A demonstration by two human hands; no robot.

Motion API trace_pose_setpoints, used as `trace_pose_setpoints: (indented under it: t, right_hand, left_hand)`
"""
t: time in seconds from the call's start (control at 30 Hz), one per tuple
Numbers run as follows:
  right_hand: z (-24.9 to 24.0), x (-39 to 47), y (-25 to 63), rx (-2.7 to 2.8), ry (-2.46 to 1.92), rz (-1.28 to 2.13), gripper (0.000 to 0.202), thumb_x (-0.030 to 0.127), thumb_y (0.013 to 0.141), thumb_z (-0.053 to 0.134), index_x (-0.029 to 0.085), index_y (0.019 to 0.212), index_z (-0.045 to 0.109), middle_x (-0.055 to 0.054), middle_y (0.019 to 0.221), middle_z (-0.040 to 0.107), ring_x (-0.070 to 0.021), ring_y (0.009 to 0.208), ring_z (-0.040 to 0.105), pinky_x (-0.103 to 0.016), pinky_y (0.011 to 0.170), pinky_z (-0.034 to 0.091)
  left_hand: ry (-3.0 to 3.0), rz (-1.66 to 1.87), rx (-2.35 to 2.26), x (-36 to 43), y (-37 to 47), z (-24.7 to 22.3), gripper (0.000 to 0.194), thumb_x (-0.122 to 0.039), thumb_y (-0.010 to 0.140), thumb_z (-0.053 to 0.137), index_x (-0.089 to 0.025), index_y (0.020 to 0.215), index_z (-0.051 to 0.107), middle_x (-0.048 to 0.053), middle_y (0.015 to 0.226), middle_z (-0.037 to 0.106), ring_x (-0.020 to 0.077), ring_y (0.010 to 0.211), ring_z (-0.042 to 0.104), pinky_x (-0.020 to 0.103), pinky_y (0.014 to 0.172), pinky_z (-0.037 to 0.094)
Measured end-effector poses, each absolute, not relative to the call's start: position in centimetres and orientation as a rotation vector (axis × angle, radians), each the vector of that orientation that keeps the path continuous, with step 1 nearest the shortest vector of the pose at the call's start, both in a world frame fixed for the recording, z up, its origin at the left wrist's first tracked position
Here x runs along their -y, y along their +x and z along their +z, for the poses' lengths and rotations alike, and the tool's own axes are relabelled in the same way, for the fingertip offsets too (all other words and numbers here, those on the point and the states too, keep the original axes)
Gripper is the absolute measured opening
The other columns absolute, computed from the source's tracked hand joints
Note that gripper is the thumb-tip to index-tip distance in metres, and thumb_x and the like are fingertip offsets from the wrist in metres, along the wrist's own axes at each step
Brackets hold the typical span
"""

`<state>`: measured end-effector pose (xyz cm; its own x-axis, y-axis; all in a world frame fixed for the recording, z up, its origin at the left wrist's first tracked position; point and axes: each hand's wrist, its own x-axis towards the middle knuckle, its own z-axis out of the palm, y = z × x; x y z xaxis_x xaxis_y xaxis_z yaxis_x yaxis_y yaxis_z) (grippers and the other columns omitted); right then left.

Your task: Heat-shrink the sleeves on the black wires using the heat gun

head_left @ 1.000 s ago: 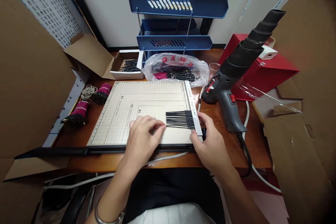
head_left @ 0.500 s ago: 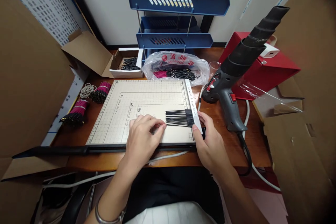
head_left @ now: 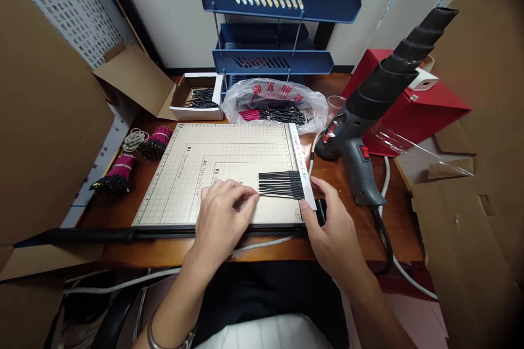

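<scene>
A row of thin black wires (head_left: 278,182) lies side by side on the cream gridded board of a paper cutter (head_left: 176,191), their right ends against its white guide strip (head_left: 301,169). My left hand (head_left: 225,210) is closed, thumb and forefinger pinching the left end of the nearest wire. By the strip's near end is my right hand (head_left: 329,226), thumb and fingers apart. Its thumb tip rests about where the nearest wire meets the strip; whether it presses on the wire I cannot tell.
A heat gun (head_left: 352,136) stands at the right before a red box (head_left: 434,112). Behind the cutter are a plastic bag (head_left: 241,98) of wires, a small open box (head_left: 196,114) and a blue rack (head_left: 272,62). Pink-and-black wire bundles (head_left: 118,172) lie left. The cutter's black handle (head_left: 94,235) runs along the front.
My right hand's fingers have moved slightly away from the strip, baring a black knob at its near end. My left hand keeps its pinch in the same place.
</scene>
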<state>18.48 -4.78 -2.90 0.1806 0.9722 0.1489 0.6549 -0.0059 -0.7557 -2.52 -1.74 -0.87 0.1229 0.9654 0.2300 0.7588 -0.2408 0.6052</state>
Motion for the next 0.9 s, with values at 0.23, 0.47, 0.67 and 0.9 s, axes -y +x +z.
trace_pose_setpoints:
  t: [0.23, 0.47, 0.67, 0.9]
  right_hand:
    - [-2.4, 3.0, 19.0, 1.749, -1.705, 0.413, 0.047, 0.037, 0.098, 0.045, 0.018, 0.140, 0.055, -0.011, 0.151, 0.055, -0.0294, 0.139, 0.051, -0.054, 0.114, 0.045]
    - [-0.4, 3.0, 16.3, 2.251, -1.532, 0.110, 0.057, 0.035, 0.104, 0.036, 0.011, 0.156, 0.040, -0.010, 0.164, 0.038, -0.0336, 0.150, 0.038, -0.060, 0.121, 0.035]
    - [-1.8, 2.4, 14.0, 2.297, -1.622, -0.091, 0.063, 0.041, 0.104, 0.038, 0.001, 0.153, 0.044, -0.021, 0.163, 0.035, -0.0422, 0.150, 0.036, -0.059, 0.121, 0.032]
    - [-1.6, 3.9, 14.8, 2.289, -1.589, -0.133, 0.056, 0.034, 0.103, 0.041, 0.006, 0.152, 0.044, -0.015, 0.160, 0.044, -0.0370, 0.147, 0.041, -0.059, 0.123, 0.025]
  left_hand:
    - [2.090, 0.891, -1.713, 1.6, -2.3, -0.8, 0.013, -0.024, 0.096, 0.061, -0.022, 0.091, 0.073, 0.002, 0.089, 0.071, 0.0226, 0.086, 0.061, 0.039, 0.081, 0.041]
    - [2.278, 0.969, -1.808, 2.8, -2.6, -1.3, 0.020, -0.027, 0.098, 0.061, -0.020, 0.115, 0.069, 0.008, 0.115, 0.072, 0.0277, 0.103, 0.060, 0.043, 0.090, 0.045]
    - [2.262, 0.974, -1.784, 3.4, -3.5, -1.4, 0.015, -0.025, 0.097, 0.062, -0.022, 0.110, 0.070, 0.005, 0.110, 0.074, 0.0259, 0.099, 0.061, 0.043, 0.087, 0.046]
    - [2.274, 0.764, -1.492, 1.0, -3.5, 0.1, 0.014, -0.021, 0.099, 0.058, -0.021, 0.096, 0.072, 0.003, 0.099, 0.072, 0.0229, 0.093, 0.060, 0.039, 0.085, 0.047]
